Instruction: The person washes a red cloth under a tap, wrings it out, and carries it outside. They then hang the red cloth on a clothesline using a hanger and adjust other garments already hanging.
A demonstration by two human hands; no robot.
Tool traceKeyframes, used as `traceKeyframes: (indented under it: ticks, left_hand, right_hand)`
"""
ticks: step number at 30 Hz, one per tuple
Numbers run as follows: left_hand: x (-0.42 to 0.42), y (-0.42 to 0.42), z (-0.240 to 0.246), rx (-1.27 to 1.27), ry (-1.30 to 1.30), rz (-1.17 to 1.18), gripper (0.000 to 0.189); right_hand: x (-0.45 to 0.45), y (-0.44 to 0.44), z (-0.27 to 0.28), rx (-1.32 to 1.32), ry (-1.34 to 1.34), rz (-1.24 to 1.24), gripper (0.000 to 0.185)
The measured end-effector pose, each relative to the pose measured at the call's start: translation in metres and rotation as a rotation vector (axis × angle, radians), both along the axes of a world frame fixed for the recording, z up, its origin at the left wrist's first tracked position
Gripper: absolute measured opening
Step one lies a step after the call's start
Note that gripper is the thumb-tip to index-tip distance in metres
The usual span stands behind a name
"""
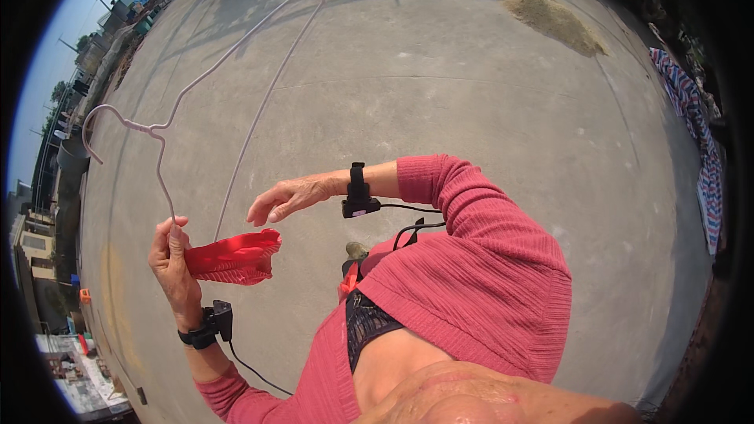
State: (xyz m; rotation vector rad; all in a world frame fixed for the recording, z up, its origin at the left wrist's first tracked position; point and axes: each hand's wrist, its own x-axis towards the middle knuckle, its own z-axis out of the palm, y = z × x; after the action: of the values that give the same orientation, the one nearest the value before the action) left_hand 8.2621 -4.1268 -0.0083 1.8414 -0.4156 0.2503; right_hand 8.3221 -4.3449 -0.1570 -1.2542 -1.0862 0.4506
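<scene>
My left hand [172, 259] grips the lower corner of a pale pink coated-wire clothes hanger [210, 68]. The hanger is tilted, with its hook to the left and its far corner up and away from me. From the same hand a crumpled piece of thin red plastic [235, 257], apparently a bag with white printed marks, sticks out to the right. It covers the near end of the hanger's straight bar. Just above the plastic's free end hovers my right hand [296, 197], fingers loosely bent, thumb apart, holding nothing.
Beneath is a flat concrete floor [424, 112]. A sand pile [551, 19] lies at the upper right, and a striped woven plastic sheet [695, 141] runs along the right edge. Black cables [409, 208] hang from both wrist devices. Buildings stand beyond the left edge.
</scene>
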Motion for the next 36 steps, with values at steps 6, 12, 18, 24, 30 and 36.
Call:
traceKeyframes:
  ticks: [6, 12, 18, 24, 30, 36]
  left_hand:
    - [0.021, 0.007, -0.021, -0.153, 0.025, -0.074, 0.019]
    - [0.031, 0.000, -0.008, -0.149, 0.063, -0.174, 0.020]
    - [0.022, -0.017, -0.009, 0.009, 0.005, -0.230, 0.019]
    - [0.020, -0.016, -0.001, -0.049, 0.009, -0.173, 0.020]
    - [0.001, 0.003, 0.009, -0.105, 0.058, -0.096, 0.020]
    - [0.004, 0.027, -0.004, -0.164, 0.165, -0.032, 0.018]
  right_hand:
    - [-0.016, 0.042, -0.012, -0.213, -0.100, 0.093, 0.049]
    - [-0.009, 0.037, -0.022, -0.073, 0.041, -0.348, 0.040]
    - [0.000, 0.045, -0.015, 0.026, -0.316, -0.407, 0.038]
    - [-0.010, 0.051, -0.030, -0.002, -0.218, -0.337, 0.028]
    - [-0.035, 0.051, -0.056, -0.380, 0.160, -0.021, 0.042]
    - [-0.042, 0.044, -0.078, -0.369, 0.177, 0.203, 0.047]
